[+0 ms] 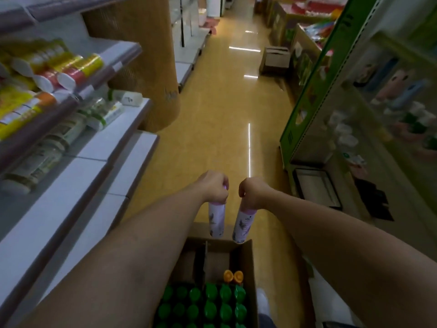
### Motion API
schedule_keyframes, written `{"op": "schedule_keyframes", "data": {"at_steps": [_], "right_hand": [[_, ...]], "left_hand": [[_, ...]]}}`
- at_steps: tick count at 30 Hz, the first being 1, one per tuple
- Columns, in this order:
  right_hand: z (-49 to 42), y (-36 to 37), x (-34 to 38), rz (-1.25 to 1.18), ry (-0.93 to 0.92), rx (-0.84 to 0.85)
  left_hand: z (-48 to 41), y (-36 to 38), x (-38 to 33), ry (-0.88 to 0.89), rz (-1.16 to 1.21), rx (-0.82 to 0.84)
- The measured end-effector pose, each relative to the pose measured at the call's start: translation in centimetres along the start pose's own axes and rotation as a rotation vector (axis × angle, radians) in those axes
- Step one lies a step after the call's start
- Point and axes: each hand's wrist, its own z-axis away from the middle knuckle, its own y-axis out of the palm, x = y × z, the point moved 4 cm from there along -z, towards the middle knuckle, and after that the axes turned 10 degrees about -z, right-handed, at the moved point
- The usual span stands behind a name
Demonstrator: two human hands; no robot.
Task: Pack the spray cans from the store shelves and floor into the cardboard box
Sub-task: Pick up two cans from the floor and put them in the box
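Spray cans, two, tall cylinders in pale lilac with a dark flower print. First lilac can (pixel 216 220): hangs cap-up from the left hand (pixel 214 188), whose fingers are curled round its top. Second lilac can (pixel 243 224): hangs from the right hand (pixel 251 191), fingers likewise closed round the top, base tilted slightly toward the left. The two cans are near each other but not touching, and both are above the far end of the open brown cardboard box (pixel 251 268) below the arms.

Box contents: rows of green-capped cans (pixel 210 304) standing upright at the near end; two orange-capped cans (pixel 233 276) just beyond them, by the right wall; an upright cardboard divider (pixel 204 261) further in.

Left side: white store shelves (pixel 94 147) carrying yellow-and-pink cans (pixel 71 67) lying on their sides, with paler green-labelled cans on the shelf below.

Glossy tan floor (pixel 224 102) runs down the aisle. A second cardboard box (pixel 275 59) sits far off beside the right-hand shelving.
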Motion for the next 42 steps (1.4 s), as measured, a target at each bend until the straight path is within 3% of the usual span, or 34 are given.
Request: {"op": "schedule_keyframes", "data": {"at_steps": [10,20,31,42], "right_hand": [[-10.9,12.0,-10.9,-0.062,-0.015,0.174],[-17.4,25.5,-19.8,-0.262,-0.017,0.219],[-22.8,40.1,-25.1,-0.338,0.074,0.317],[-25.2,47.4,-27.0,-0.335,0.08,0.344]], "left_hand": [[-9.5,14.5,1.5,-0.181,0.089,0.151],[-16.2,30.9,3.9,-0.326,0.209,0.149],[-20.4,47.0,6.5,-0.398,0.249,0.28],[-22.7,55.6,7.9,-0.399,0.218,0.359]]}}
